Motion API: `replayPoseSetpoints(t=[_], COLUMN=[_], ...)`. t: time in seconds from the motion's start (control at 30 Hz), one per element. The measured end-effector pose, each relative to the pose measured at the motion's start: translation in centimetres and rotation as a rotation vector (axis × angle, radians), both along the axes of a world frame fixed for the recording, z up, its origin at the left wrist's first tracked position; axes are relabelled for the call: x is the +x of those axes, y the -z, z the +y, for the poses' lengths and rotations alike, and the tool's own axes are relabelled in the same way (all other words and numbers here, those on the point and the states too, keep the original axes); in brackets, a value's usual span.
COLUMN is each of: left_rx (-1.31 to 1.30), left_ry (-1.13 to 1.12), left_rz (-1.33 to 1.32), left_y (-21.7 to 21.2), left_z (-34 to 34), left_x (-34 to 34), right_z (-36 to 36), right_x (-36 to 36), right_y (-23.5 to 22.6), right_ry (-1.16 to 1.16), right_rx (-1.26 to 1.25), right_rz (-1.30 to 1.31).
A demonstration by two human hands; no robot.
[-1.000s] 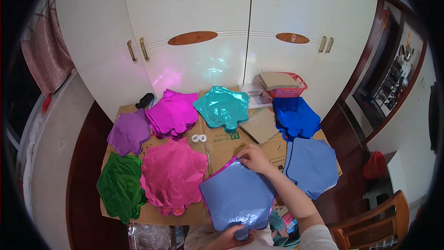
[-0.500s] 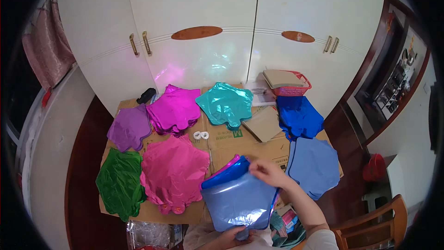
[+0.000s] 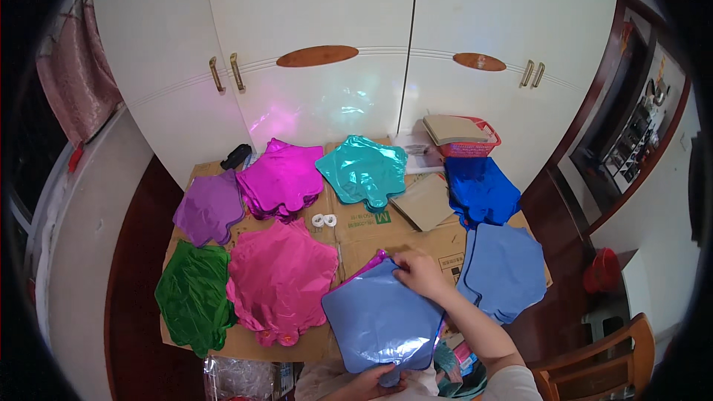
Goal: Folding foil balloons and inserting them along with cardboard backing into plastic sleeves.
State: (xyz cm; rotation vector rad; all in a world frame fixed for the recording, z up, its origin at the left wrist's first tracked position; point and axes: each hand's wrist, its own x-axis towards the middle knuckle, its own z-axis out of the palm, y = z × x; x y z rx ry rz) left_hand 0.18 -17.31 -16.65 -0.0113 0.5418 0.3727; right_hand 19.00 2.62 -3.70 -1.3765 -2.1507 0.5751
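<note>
A layered stack of flat foil balloons, with a grey-blue foil balloon (image 3: 382,315) on top, lies over my lap at the table's near edge. Magenta and blue foil edges peek out beneath it. My left hand (image 3: 368,383) is closed around the stack's narrow tail at the bottom. At the upper corner, my right hand (image 3: 421,276) has its fingers closed on the top grey-blue balloon's edge. To the right is a pile of similar grey-blue foil balloons (image 3: 506,271), and to the left a pile of pink foil balloons (image 3: 282,275).
Around the cardboard-covered table (image 3: 371,234) lie green (image 3: 194,293), purple (image 3: 208,208), magenta (image 3: 281,174), teal (image 3: 364,171) and dark blue (image 3: 481,189) foil piles. Two white rolls (image 3: 324,220), beige boards (image 3: 425,204) and a red basket (image 3: 475,147) are among them. A wooden chair (image 3: 601,360) stands at right.
My right hand has drawn the grey-blue balloon's upper edge up and away, unfolding it over the blue layer. My left hand stays at the tail.
</note>
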Motion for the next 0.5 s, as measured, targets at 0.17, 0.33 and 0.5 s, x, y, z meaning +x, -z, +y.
replayPoseSetpoints(t=[0.17,0.33,0.5], left_rx=[-0.019,-0.003,-0.002], left_ry=[0.009,0.012,-0.009], left_rz=[0.069,0.031,0.116], left_y=[-1.6,-0.7,-3.4], left_z=[0.3,0.1,0.7], left_x=[0.2,-0.1,0.1], right_z=[-0.9,2.5,5.2], right_x=[-0.2,-1.3,-1.7], right_y=[1.2,2.9,2.9], right_ry=[-0.195,-0.188,-0.171], right_rx=[0.055,0.266,-0.184], right_rz=[0.018,0.075,0.124])
